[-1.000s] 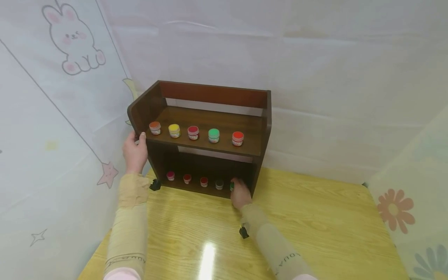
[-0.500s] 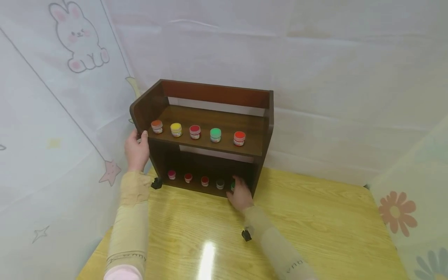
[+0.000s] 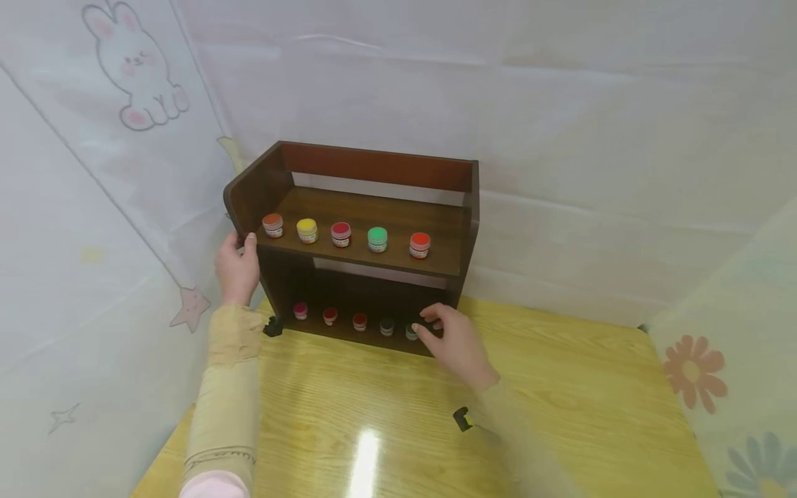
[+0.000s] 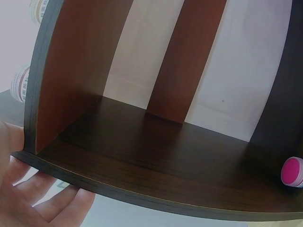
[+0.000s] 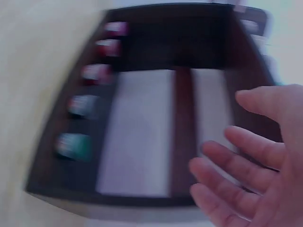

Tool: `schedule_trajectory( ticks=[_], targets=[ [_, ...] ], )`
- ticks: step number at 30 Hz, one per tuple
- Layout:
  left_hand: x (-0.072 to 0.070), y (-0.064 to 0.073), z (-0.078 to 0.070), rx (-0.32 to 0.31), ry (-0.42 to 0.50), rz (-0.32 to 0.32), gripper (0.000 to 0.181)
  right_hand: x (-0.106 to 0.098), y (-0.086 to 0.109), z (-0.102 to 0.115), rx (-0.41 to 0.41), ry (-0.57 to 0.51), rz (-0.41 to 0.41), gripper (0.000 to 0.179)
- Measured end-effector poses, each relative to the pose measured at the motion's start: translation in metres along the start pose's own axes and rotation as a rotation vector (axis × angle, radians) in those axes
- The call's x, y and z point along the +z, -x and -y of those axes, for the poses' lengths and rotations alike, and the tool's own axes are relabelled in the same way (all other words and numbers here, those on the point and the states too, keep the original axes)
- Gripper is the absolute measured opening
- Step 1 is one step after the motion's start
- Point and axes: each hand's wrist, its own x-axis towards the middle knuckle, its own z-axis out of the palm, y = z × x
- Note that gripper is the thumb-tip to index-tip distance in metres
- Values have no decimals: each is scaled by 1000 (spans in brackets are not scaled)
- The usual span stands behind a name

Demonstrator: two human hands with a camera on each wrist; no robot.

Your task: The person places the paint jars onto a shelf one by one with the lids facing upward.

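Observation:
A dark brown two-tier shelf [image 3: 373, 200] stands on the table against the wall. My left hand [image 3: 238, 270] grips its left side panel at the height of the upper board, thumb at the front edge and fingers on the outer face [image 4: 45, 189]. My right hand [image 3: 457, 346] holds nothing; its fingers are parted in front of the lower tier's right end. Near its fingertips sits a green paint jar [image 5: 73, 146], last in the lower row. Left of that jar are a dark grey-lidded jar [image 3: 387, 326], two red ones and a magenta-lidded one [image 3: 300, 310].
Along the upper board's front stand jars with orange-brown [image 3: 272, 225], yellow [image 3: 307, 231], dark red [image 3: 340, 234], green [image 3: 377, 239] and bright red [image 3: 420, 245] lids. The yellow wood-grain table [image 3: 560, 387] extends rightward. Printed cloth [image 3: 591, 173] covers the walls.
My right hand has let go of the green jar and drawn back to the right with fingers spread. The jar stays at the row's end. My left hand keeps its hold on the shelf.

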Motion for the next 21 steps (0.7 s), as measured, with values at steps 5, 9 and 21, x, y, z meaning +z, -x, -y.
schedule_trajectory(
  ticks=[5,9,21],
  targets=[
    [-2,0,-3,19,-4,-5,45,-50,16,6,15,2,-45,34],
    [-5,2,-5,31,-8,-8,43,-77,26,-1,48,60,-128,37],
    [-7,15,-2,81,-43,-161,48,-78,26,-40,34,193,-265,50]
  ],
)
